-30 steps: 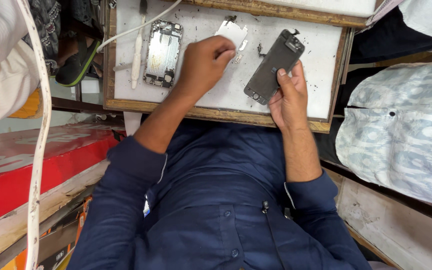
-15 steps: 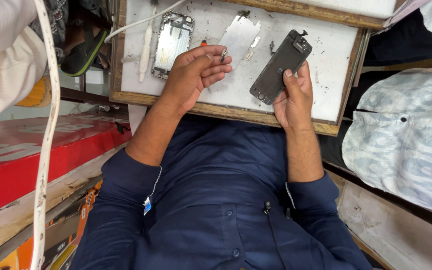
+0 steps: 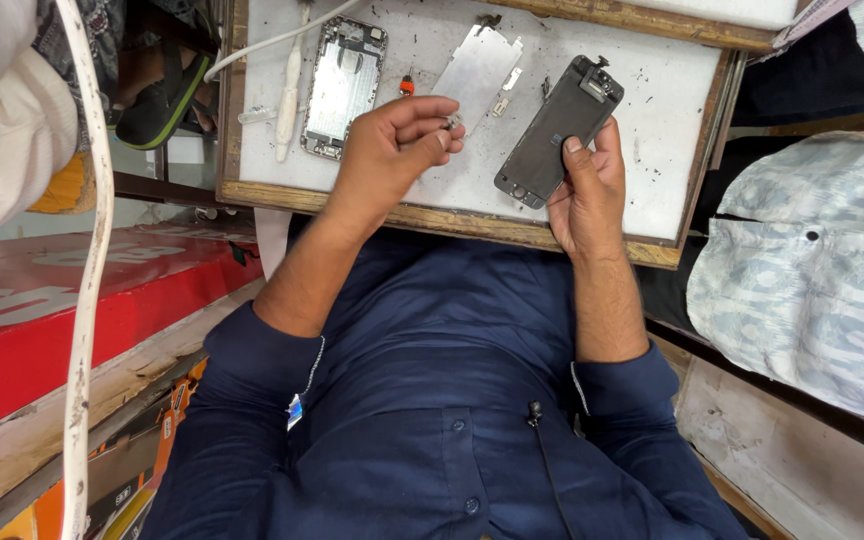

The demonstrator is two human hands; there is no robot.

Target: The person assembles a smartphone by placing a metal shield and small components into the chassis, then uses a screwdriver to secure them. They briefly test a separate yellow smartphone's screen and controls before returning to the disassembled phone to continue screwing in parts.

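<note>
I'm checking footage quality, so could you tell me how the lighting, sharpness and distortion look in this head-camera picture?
Head view: even, soft light with only faint shadows under the left hand and right hand; the white work board is bright but not blown out; the phone screen panel and metal plate are sharp; wide-angle bending curves the white cable at the edge.

left hand (image 3: pixel 392 160): fingers pinched together, forearm angled in | right hand (image 3: pixel 587 190): fingers curled in a grip, thumb raised

Open silver phone housing (image 3: pixel 340 88) on white worktop (image 3: pixel 672 120); metal plate (image 3: pixel 480 75) beside; white cable (image 3: pixel 87 300); green-edged sandal (image 3: pixel 157 100).
</note>
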